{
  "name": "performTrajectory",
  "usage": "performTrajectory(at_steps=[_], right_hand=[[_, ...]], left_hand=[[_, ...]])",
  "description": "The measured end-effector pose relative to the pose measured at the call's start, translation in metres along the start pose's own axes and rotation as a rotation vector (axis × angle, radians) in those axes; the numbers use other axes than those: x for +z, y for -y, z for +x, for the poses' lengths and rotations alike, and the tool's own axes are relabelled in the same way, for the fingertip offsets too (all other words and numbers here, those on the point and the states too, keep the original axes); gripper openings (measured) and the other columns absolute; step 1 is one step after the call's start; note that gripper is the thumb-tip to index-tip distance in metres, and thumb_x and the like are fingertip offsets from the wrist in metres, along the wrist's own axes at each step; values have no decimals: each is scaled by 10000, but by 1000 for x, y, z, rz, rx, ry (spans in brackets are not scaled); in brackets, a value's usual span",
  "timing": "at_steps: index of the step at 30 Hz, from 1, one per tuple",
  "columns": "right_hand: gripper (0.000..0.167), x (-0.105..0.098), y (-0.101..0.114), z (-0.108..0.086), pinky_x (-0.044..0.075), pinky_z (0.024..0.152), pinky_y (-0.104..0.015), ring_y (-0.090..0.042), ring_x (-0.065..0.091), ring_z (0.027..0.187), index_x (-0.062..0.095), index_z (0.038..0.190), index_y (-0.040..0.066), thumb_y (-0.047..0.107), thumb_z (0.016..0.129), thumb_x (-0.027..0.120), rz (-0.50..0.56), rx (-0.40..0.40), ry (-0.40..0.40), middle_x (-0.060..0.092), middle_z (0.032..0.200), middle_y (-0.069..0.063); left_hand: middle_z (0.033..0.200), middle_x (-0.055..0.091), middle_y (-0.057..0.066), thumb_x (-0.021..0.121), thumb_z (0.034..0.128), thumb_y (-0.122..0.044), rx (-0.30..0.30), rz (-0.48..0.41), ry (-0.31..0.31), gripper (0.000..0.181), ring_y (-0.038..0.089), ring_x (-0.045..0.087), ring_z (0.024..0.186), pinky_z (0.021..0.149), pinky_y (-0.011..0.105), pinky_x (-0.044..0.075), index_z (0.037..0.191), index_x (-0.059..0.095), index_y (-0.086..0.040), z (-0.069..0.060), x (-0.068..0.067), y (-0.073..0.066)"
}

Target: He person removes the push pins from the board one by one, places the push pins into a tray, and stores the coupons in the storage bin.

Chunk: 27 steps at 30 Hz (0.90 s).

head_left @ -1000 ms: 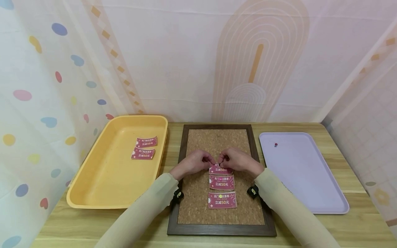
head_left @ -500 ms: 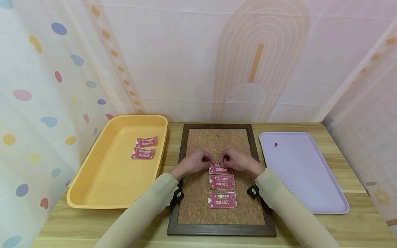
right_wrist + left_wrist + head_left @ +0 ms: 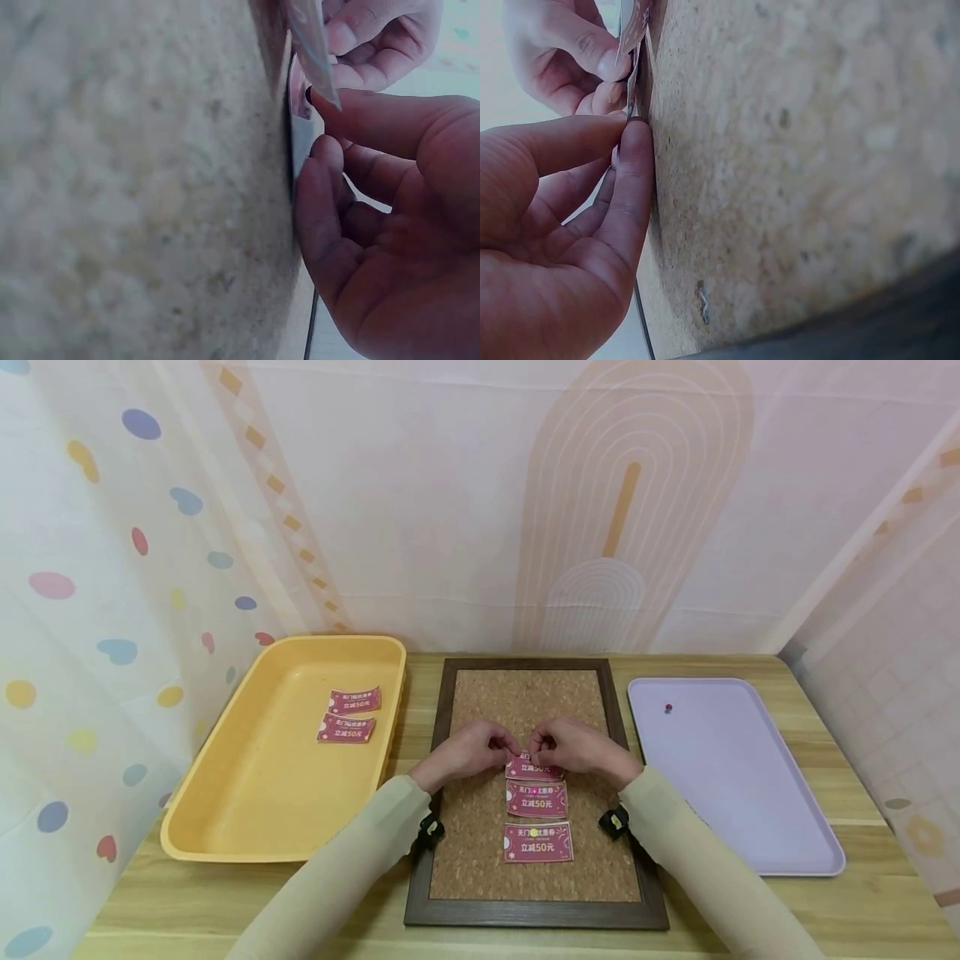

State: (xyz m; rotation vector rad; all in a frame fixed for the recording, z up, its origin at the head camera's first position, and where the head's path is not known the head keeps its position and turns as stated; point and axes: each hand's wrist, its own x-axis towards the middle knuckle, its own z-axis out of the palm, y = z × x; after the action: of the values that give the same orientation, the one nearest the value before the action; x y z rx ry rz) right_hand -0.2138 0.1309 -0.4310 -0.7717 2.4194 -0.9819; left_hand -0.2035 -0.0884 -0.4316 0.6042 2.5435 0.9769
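Observation:
Three red coupons lie in a column on the framed corkboard (image 3: 476,868). My left hand (image 3: 471,750) pinches the upper left edge of the top coupon (image 3: 534,770) between thumb and finger, seen close in the left wrist view. At the coupon's upper right, my right hand (image 3: 576,746) pinches a small dark pin (image 3: 308,95) against it, partly hidden by the fingertips. The middle coupon (image 3: 537,803) bears a pink pin (image 3: 534,791), the bottom coupon (image 3: 537,847) a yellow pin (image 3: 533,832).
A yellow tray (image 3: 262,793) on the left holds two more red coupons (image 3: 346,729). On the right, a lilac tray (image 3: 738,785) holds a small red-topped pin (image 3: 668,707) near its upper left. A patterned curtain (image 3: 427,510) hangs behind the wooden table (image 3: 855,893).

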Motion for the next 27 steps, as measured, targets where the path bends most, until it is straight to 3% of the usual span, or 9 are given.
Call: performTrajectory(at_steps=[10, 16, 22, 27], right_hand=[[89, -5, -4, -6, 473, 662, -308, -149, 556, 720, 642, 941, 38, 20, 990, 570, 91, 11, -33, 609, 832, -38], [66, -9, -2, -15, 464, 678, -307, -162, 551, 750, 636, 962, 22, 19, 1001, 582, 113, -37, -122, 630, 863, -58], [57, -13, -1, -24, 466, 683, -307, -166, 551, 777, 649, 998, 13, 30, 1017, 598, 119, -110, -213, 654, 906, -70], [56, -17, 1, -34, 486, 717, -338, -177, 575, 820, 662, 1026, 44, 79, 1028, 618, 108, -98, -268, 662, 945, -62]], left_hand=[[951, 758, 20, 712, 937, -54, 13, -1, -59, 111, 89, 607, 799, 724, 263, 498, 1004, 800, -67, -3, 4, -2], [977, 761, 32, 702, 941, -51, 11, -6, -85, 121, 101, 615, 832, 735, 267, 503, 998, 807, -70, -6, 6, -7], [953, 737, 23, 683, 968, -64, 12, -63, -106, 115, 128, 623, 814, 712, 285, 513, 1015, 787, -75, -10, 4, -10], [973, 735, 22, 657, 971, -65, 33, -79, -142, 137, 144, 637, 845, 718, 305, 522, 1021, 784, -82, -15, 1, -13]])
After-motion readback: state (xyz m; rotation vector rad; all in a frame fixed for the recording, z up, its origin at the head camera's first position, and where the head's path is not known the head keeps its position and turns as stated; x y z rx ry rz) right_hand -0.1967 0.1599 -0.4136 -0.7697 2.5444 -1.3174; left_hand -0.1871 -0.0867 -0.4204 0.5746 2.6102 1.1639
